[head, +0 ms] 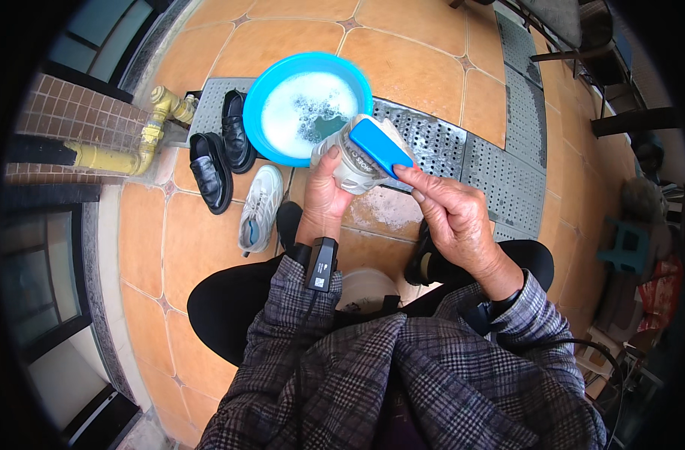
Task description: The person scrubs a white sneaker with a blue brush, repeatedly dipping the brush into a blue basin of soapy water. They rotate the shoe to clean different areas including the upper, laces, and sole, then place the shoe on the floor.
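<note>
My left hand (328, 188) grips a light-coloured shoe (359, 179) with its sole turned partly upward, at the near right edge of a blue plastic basin (252, 121). Foamy water (289, 121) stands in the basin. In my right hand (452, 211) is a brush with a blue back (379, 147), lying across the shoe; its bristles are hidden. A white and grey sneaker (261, 208) rests on the tiles left of my left hand. Farther left are two black leather loafers (211, 174), one beside the basin.
Perforated metal drain covers (491, 174) run across the orange tiled floor (207, 247). A yellow pipe (109, 158) comes out along the left wall. Between my knees is a whitish round container or stool (367, 289). A teal plastic stool (623, 247) stands at the far right.
</note>
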Available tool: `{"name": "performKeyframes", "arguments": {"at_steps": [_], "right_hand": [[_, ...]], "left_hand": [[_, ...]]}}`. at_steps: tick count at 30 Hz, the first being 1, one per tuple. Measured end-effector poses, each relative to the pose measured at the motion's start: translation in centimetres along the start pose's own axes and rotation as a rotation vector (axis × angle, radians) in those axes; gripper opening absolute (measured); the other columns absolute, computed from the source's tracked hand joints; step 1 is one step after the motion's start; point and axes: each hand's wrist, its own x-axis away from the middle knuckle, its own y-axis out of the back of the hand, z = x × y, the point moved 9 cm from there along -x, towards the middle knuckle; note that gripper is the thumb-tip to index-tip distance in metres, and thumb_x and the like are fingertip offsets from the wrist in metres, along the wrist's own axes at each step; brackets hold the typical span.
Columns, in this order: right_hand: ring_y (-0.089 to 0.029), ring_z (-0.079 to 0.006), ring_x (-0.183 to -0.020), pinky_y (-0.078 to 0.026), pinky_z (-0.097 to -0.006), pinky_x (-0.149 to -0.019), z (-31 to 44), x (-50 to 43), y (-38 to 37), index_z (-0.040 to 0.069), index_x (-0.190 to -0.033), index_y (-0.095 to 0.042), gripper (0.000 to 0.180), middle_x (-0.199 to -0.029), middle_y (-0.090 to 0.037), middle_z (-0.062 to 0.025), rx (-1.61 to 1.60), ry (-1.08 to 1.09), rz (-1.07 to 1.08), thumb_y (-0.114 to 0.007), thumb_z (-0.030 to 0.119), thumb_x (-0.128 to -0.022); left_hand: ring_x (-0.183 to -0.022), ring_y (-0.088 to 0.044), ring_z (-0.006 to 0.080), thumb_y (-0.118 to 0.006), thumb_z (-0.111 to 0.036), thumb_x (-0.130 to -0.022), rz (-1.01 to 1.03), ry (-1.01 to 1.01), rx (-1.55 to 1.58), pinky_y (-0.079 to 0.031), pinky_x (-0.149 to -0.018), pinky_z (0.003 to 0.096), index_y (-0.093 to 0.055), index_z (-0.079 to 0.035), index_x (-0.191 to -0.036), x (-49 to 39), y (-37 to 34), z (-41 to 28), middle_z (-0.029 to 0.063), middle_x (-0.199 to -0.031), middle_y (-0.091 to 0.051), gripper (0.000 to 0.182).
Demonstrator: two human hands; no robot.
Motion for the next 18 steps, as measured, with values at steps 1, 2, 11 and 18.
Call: {"name": "performKeyframes", "arguments": {"at_steps": [1,2,11,18], "right_hand": [[-0.075,-0.0305,-0.080,-0.060,-0.0358,-0.071,0.0,-0.6,0.0,0.013,-0.127,-0.073,0.033,-0.089,-0.074,-0.0182,0.019,0.026,-0.060,-0.064,0.002,-0.096],[-0.075,-0.0308,-0.079,-0.060,-0.0358,-0.070,-0.1,-1.7,0.0,0.013,-0.126,-0.073,0.032,-0.090,-0.074,-0.0180,0.023,0.060,-0.113,-0.064,0.003,-0.096],[-0.064,-0.0121,-0.104,-0.051,-0.0296,-0.094,-4.6,-3.0,2.3,0.005,-0.132,-0.069,0.029,-0.114,-0.075,-0.0075,-0.264,-0.192,-0.176,-0.057,0.015,-0.107],[-0.069,-0.0159,-0.105,-0.053,-0.0295,-0.094,-2.5,-0.2,-0.5,0.004,-0.133,-0.067,0.030,-0.116,-0.075,-0.0114,-0.213,-0.098,-0.090,-0.055,0.012,-0.107]], "left_hand": [[-0.130,-0.058,0.0319,-0.079,-0.030,-0.088,0.021,0.032,-0.004,-0.046,-0.113,0.0505,-0.044,0.001,-0.147,0.1,-0.4,0.8,0.0161,-0.142,-0.058,0.075],[-0.130,-0.058,0.0315,-0.079,-0.029,-0.088,0.046,0.062,0.005,-0.046,-0.112,0.0496,-0.044,0.001,-0.147,0.3,-0.9,1.6,0.0159,-0.141,-0.058,0.075],[-0.140,-0.049,0.0343,-0.081,-0.040,-0.085,0.121,0.005,0.061,-0.038,-0.119,0.0537,-0.038,-0.001,-0.154,0.2,-0.9,0.0,0.0181,-0.153,-0.049,0.090],[-0.141,-0.048,0.0335,-0.083,-0.043,-0.083,0.055,-0.005,-0.015,-0.038,-0.120,0.0538,-0.039,-0.002,-0.154,0.0,0.0,0.7,0.0169,-0.153,-0.050,0.093]]}}
